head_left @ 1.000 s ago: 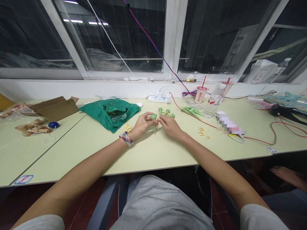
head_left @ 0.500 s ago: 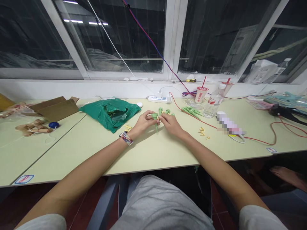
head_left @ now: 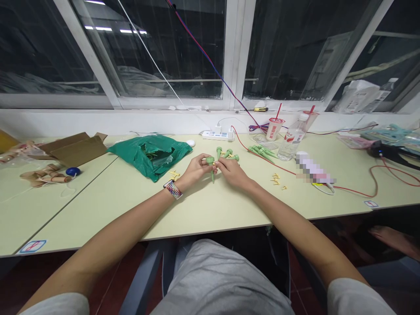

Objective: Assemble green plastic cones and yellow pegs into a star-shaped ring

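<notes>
Green spike [head_left: 210, 161] in the left hand [head_left: 196, 170]

A clear bottle [head_left: 290, 144] stands on a pale surface [head_left: 203, 214]. Left of the bottle, a cup [head_left: 274, 130]; behind the bottle, another cup [head_left: 311, 120]. Farther left of it, a power strip [head_left: 213, 136], then a box [head_left: 78, 151] and blue ball [head_left: 72, 171]. Beyond it, dark windows [head_left: 295, 52].
</notes>
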